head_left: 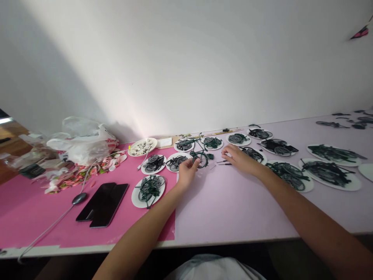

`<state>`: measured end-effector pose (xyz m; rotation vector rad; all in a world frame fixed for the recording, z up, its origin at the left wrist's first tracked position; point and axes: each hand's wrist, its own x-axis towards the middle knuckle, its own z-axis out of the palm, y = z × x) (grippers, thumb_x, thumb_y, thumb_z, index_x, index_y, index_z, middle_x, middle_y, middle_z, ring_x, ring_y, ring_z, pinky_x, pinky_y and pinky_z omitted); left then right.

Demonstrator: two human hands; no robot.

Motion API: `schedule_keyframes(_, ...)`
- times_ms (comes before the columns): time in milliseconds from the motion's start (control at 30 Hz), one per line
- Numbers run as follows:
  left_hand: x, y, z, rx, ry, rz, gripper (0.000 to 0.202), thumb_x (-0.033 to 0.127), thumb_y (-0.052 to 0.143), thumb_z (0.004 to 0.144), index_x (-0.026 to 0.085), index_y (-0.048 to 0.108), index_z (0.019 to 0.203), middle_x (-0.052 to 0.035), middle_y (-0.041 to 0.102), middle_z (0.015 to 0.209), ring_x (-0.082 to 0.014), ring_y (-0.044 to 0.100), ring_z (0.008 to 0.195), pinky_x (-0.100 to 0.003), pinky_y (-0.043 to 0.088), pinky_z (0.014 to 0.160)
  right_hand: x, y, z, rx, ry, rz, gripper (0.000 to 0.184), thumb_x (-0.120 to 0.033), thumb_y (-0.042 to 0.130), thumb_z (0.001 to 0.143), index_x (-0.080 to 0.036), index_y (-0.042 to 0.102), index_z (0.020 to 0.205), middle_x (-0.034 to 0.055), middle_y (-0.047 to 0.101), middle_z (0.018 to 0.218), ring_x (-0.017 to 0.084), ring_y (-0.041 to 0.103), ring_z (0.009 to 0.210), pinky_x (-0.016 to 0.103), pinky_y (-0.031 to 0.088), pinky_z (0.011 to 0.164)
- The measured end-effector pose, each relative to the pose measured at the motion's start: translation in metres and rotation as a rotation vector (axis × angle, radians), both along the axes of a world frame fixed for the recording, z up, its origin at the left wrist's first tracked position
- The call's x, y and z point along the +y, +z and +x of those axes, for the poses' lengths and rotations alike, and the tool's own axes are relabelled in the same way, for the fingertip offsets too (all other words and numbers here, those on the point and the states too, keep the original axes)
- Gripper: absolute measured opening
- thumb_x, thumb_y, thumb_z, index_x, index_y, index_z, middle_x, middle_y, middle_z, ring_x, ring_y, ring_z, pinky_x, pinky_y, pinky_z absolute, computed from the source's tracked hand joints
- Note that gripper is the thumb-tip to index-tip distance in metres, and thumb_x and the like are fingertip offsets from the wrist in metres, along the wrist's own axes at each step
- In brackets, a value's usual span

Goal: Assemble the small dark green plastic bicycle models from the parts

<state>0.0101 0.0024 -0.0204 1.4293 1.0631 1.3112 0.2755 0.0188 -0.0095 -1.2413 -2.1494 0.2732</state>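
Note:
My left hand pinches a dark green miniature bicycle by its lower wheel, holding it upright above the table. To its right, my right hand hovers with the fingers bent and the thumb near the index finger; anything between them is too small to make out. Just below the right fingertips lie thin black-tipped tools, perhaps small screwdrivers. Around both hands stand white plates with dark bicycle parts, such as the wheel-filled plate by my left hand and the plate of green parts nearer me.
At left on the pink mat are two dark phones, a cable with a grey puck, pink loose pieces and a white plastic bag. A bowl of small parts sits near the wall. More part-laden plates fill the right side.

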Motion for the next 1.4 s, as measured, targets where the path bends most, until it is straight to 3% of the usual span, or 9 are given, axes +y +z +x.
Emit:
schedule_keyframes(100,0.002,-0.001,0.000,0.009,0.001,0.001,0.049,0.062,0.075,0.076,0.016,0.062,0.065,0.0012,0.055,0.061,-0.0124,0.051,0.061,-0.026,0.046,0.063,0.001,0.001,0.002,0.050,-0.065,0.040,0.020,-0.040,0.045,0.101,-0.025,0.057,0.094,0.0064,0.065,0.101,0.023,0.061,0.090,0.035,0.048,0.080)
schedule_keyframes(200,0.003,-0.003,0.000,0.008,0.006,0.000,0.049,0.062,0.076,0.075,0.016,0.063,0.066,0.0006,0.056,0.061,-0.0128,0.052,0.062,-0.026,0.047,0.063,0.001,0.000,0.004,0.116,-0.144,0.016,0.014,-0.039,0.056,0.097,-0.026,0.060,0.098,0.0028,0.069,0.089,0.020,0.060,0.072,0.031,0.047,0.068)
schedule_keyframes(333,0.004,-0.003,0.000,-0.027,0.013,-0.008,0.049,0.063,0.078,0.073,0.015,0.067,0.070,-0.0020,0.062,0.066,-0.0146,0.057,0.065,-0.027,0.050,0.065,0.005,-0.002,0.005,0.267,-0.233,0.109,0.028,-0.039,0.069,0.089,-0.027,0.066,0.114,0.0040,0.075,0.090,0.022,0.066,0.074,0.033,0.052,0.069)
schedule_keyframes(467,0.002,-0.001,0.000,-0.064,0.014,-0.018,0.049,0.063,0.079,0.071,0.015,0.069,0.075,-0.0041,0.065,0.071,-0.0158,0.060,0.069,-0.028,0.051,0.066,0.008,-0.006,0.001,0.263,-0.157,0.192,0.016,-0.033,0.061,0.093,-0.026,0.075,0.098,0.0066,0.078,0.101,0.026,0.072,0.092,0.038,0.056,0.082)
schedule_keyframes(567,0.000,0.000,-0.001,-0.037,0.049,-0.028,0.050,0.064,0.077,0.073,0.015,0.065,0.070,-0.0023,0.062,0.067,-0.0142,0.055,0.065,-0.025,0.046,0.060,0.004,-0.008,-0.006,0.269,-0.105,0.129,0.027,-0.023,0.051,0.095,-0.025,0.076,0.105,0.0058,0.079,0.107,0.024,0.074,0.097,0.040,0.057,0.090)
schedule_keyframes(733,0.000,-0.001,-0.001,0.006,0.085,0.011,0.049,0.063,0.074,0.076,0.017,0.059,0.064,0.0008,0.054,0.061,-0.0133,0.049,0.061,-0.025,0.043,0.057,-0.006,-0.004,-0.012,0.256,-0.132,0.025,0.031,-0.022,0.050,0.096,-0.025,0.076,0.113,0.0058,0.080,0.104,0.024,0.075,0.092,0.039,0.058,0.086)
schedule_keyframes(833,0.002,-0.001,-0.002,0.023,0.159,0.065,0.047,0.060,0.072,0.080,0.018,0.058,0.065,0.0007,0.054,0.062,-0.0141,0.050,0.063,-0.026,0.044,0.061,-0.007,-0.002,-0.010,0.227,-0.173,0.101,0.028,-0.027,0.053,0.097,-0.026,0.078,0.111,0.0058,0.080,0.105,0.026,0.074,0.094,0.040,0.058,0.085)
schedule_keyframes(1033,0.009,0.003,-0.010,0.031,0.359,0.168,0.039,0.054,0.070,0.085,0.019,0.060,0.072,0.0001,0.058,0.067,-0.0145,0.051,0.066,-0.025,0.038,0.062,-0.002,-0.008,-0.010,0.248,-0.091,0.241,0.026,-0.032,0.052,0.099,-0.028,0.077,0.105,0.0065,0.078,0.109,0.027,0.070,0.102,0.043,0.058,0.083)
schedule_keyframes(1400,0.011,-0.004,-0.005,-0.047,0.224,0.066,0.047,0.061,0.073,0.080,0.018,0.059,0.072,-0.0013,0.060,0.067,-0.0170,0.058,0.071,-0.026,0.044,0.065,-0.012,-0.020,-0.039,0.357,-0.048,0.122,0.019,-0.029,0.059,0.095,-0.025,0.077,0.100,0.0071,0.078,0.102,0.024,0.073,0.094,0.036,0.058,0.078)
